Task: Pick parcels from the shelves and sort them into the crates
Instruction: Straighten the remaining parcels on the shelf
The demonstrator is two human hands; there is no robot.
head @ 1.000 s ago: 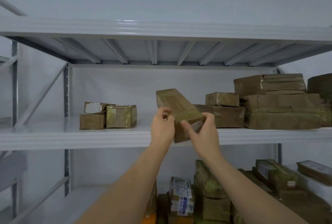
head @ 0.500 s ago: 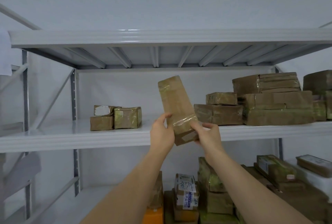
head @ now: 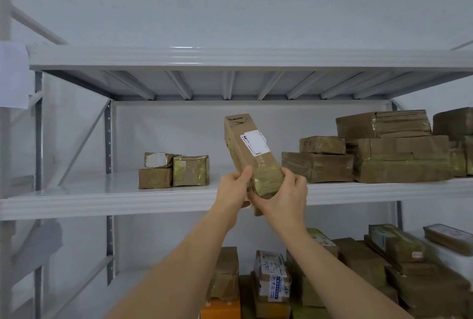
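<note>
A long brown taped parcel (head: 247, 147) with a white label facing me stands nearly upright in front of the middle shelf (head: 102, 198). My left hand (head: 234, 188) grips its lower left side. My right hand (head: 286, 195) grips its lower end from the right, fingers curled round the taped bottom. Both arms reach up from the bottom of the view. No crate is in sight.
Three small parcels (head: 174, 171) sit on the middle shelf at the left. A stack of larger brown parcels (head: 384, 155) fills its right side. More parcels (head: 271, 285) crowd the shelf below. The top shelf (head: 230, 59) runs overhead, and a grey upright post (head: 110, 137) stands at the left.
Both hands lifted the parcel off the shelf, tipped it from slanted to nearly upright and turned it, so its white label now faces me. The view has tilted up.
</note>
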